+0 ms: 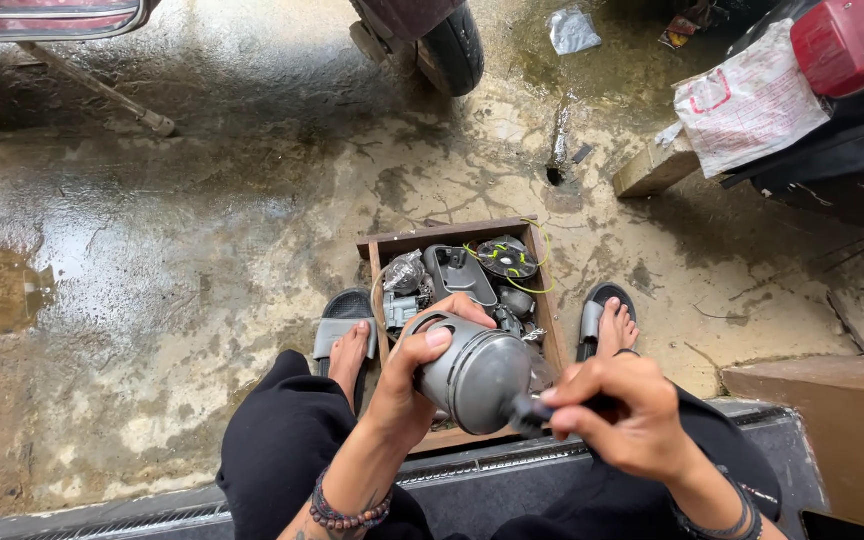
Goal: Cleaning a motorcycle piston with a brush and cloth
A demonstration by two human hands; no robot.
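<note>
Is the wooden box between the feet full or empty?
Full. The wooden box holds grey metal parts across its visible floor. The left hand holds a grey cylindrical part above it, hiding the near end.

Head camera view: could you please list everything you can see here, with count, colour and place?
metal cylinder part: one, grey, held over the box between the knees
tool handle: one, black, at the cylinder's near end
wooden box: one, brown, on the floor between the feet, full of grey parts
round disc: one, black, far right corner of the box
tyre: one, black, top centre
printed sack: one, white with red marks, top right
wood block: one, tan, under the sack
concrete floor: wet, stained
sandals: two, grey, either side of the box
left hand: grips the cylinder
right hand: grips the tool handle
</note>
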